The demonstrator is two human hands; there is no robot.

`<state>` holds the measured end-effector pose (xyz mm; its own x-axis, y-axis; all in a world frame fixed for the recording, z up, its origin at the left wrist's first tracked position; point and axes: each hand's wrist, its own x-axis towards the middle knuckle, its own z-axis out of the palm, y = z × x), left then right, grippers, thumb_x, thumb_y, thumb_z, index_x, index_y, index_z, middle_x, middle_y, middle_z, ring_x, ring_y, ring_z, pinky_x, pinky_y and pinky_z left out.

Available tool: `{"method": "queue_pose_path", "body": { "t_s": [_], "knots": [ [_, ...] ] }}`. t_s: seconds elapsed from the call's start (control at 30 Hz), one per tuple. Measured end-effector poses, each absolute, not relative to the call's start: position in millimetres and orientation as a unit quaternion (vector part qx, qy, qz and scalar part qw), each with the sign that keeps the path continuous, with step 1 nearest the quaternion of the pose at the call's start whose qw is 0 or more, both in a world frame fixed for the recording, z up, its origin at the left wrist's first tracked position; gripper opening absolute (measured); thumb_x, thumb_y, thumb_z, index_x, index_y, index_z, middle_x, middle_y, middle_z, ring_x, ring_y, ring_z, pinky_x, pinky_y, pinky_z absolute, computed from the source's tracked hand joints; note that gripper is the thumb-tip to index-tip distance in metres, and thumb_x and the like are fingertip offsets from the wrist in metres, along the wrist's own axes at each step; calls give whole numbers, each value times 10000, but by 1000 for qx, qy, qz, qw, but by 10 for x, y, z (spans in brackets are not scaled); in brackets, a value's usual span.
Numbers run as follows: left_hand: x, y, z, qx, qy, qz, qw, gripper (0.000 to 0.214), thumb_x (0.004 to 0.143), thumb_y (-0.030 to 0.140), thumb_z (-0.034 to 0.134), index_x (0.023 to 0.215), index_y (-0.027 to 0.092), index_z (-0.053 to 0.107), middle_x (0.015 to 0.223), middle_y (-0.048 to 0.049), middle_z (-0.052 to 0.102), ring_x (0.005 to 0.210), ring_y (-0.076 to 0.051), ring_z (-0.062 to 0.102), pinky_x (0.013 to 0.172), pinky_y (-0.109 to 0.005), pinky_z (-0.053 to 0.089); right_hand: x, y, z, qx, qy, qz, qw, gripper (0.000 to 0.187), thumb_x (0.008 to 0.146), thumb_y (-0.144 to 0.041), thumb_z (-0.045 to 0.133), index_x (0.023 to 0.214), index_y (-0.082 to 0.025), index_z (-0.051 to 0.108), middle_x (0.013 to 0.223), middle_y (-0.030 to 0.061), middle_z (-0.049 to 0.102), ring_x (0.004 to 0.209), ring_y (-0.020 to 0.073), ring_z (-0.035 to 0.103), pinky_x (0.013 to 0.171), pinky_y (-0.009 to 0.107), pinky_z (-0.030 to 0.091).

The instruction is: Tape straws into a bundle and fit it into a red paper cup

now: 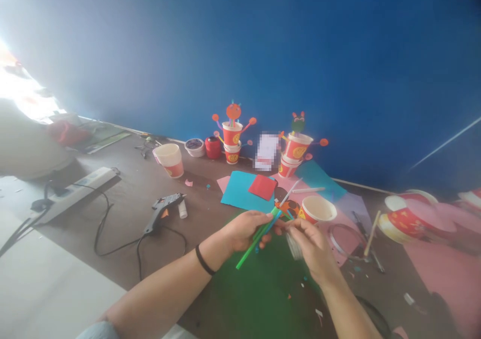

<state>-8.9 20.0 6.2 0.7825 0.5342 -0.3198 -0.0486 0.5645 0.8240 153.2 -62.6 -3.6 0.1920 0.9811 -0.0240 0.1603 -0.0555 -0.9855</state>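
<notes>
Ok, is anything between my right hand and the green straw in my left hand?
Yes: the blue straw and your left fingers, both on the side of the green straw facing your right hand. No other obstacle is clearly visible there.

A: Left hand (251,230)?
B: Fingers curled in a grip, thumb along the top. Left forearm (169,290) slants in from lower left.
A: Right hand (310,246)?
B: Fingers bent, tips bunched near the left's fingers; can't tell if fully pinched. Right forearm (343,301) rises from lower right.
</notes>
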Motion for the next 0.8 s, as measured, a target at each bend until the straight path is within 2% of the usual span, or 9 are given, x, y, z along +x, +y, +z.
{"method": "queue_pose_path", "body": {
  "t_s": [0.2,0.33,0.5,0.63,0.8],
  "knots": [
    [-101,266,-41,411,293,201,839,384,773,403,618,992,88,625,693,-39,627,522,-113,600,507,-227,458,1635,-584,-101,-632,-460,337,525,258,821,-417,517,773,-180,606,767,46,655,737,196,589,670,298,432],
    [-97,260,-89,439,302,189,825,401,771,462,603,954,105,609,706,-47,643,599,-136,625,605,-263,477,1606,-610,-6,-608,-493,336,524,254,842,-412,499,820,-181,601,813,56,654,740,187,579,667,294,433],
    [-73,189,-77,506,339,184,771,383,787,494,554,899,132,602,665,0,585,517,-94,559,530,-218,415,1536,-641,59,-609,-544,321,480,236,890,-401,437,849,-195,546,770,29,607,697,168,552,643,282,427],
    [-51,137,-34,548,330,193,744,355,795,483,530,859,138,583,643,18,531,525,-85,504,532,-218,415,1520,-639,50,-595,-596,273,464,187,914,-344,408,835,-203,503,829,29,579,792,177,544,745,296,419],
    [-42,82,2,675,326,222,624,291,850,417,462,712,163,492,591,36,501,534,-82,472,545,-202,387,1487,-654,88,-567,-642,237,459,139,928,-279,387,838,-207,466,853,25,528,818,166,521,770,281,407]
  ]
}}
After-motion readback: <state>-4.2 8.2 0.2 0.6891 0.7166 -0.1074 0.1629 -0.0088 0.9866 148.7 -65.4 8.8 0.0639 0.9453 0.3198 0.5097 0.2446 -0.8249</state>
